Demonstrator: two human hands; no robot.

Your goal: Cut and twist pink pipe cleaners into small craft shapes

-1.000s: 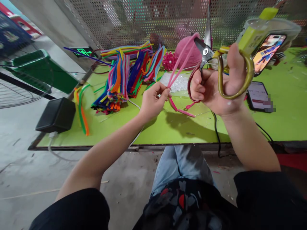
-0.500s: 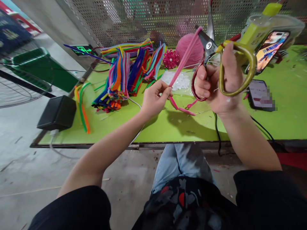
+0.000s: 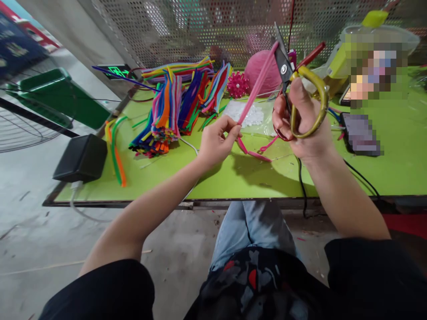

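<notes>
My left hand point(image 3: 218, 138) pinches a pink pipe cleaner point(image 3: 256, 86) between thumb and fingertips. Its folded length slants up to the right, and bent pink ends hang below my fingers near the table. In my right hand point(image 3: 305, 118) are scissors point(image 3: 283, 69) with a yellow-wrapped handle and a red one, thumb and fingers in the loops. Their dark blades point upward, now closed or nearly so, at the upper end of the pink pipe cleaner. Whether the blades grip or only touch it I cannot tell. A small pink looped piece point(image 3: 268, 144) lies between my hands.
Bundles of coloured pipe cleaners point(image 3: 166, 104) lie left of centre on the green table point(image 3: 187, 182). Behind are a pink flower point(image 3: 237, 84), a pink yarn ball point(image 3: 262, 66) and a bag of white beads point(image 3: 251, 114). A phone point(image 3: 360, 133) lies right; a black box point(image 3: 80, 158) left.
The scissors in my right hand have moved left, and their blades have come together at the top of the pink pipe cleaner. My left hand stays nearly still, still pinching it.
</notes>
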